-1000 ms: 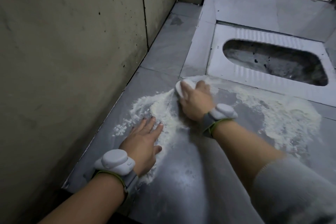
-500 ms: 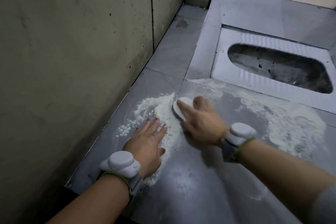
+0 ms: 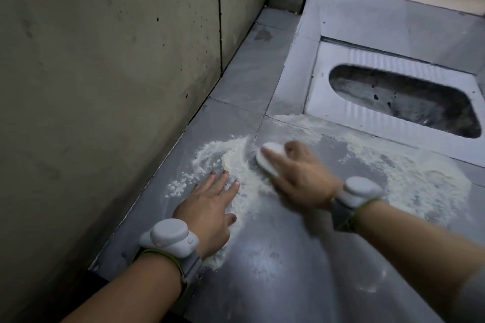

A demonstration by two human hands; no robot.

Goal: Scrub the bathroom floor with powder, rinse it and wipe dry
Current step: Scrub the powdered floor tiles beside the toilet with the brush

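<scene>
A smooth, oval white scrubbing brush (image 3: 270,158) is gripped by the right hand (image 3: 301,178), whose fingers are curled over its rounded back; the hand is blurred, so the finer lie of the fingers cannot be told. The brush is pressed onto the grey, matt tiled floor (image 3: 275,270) at the inner edge of a loose, clumpy drift of pale cream powder (image 3: 236,162). The left hand (image 3: 210,210) is laid flat on the floor with its fingers straight and slightly spread, the fingertips and the thumb side resting in the powder. The powder is seen as a thick curved ridge between the two hands, with small crumbs scattered toward the wall, and as a thinner, smeared patch (image 3: 409,176) to the right of the right wrist. A faint dusty film is left on the tile nearer the camera.

A rounded, smooth white wrist device on a grey strap edged in green (image 3: 170,237) is worn on the left wrist, and a matching one (image 3: 359,190) on the right.

Beyond the powder, a white ceramic squat toilet pan with ribbed footrests (image 3: 351,81) is set into a raised grey step, its oblong bowl dark and stained. To the left, a dull beige tiled wall speckled with dark spots (image 3: 105,73) is met by the floor along a dark joint.
</scene>
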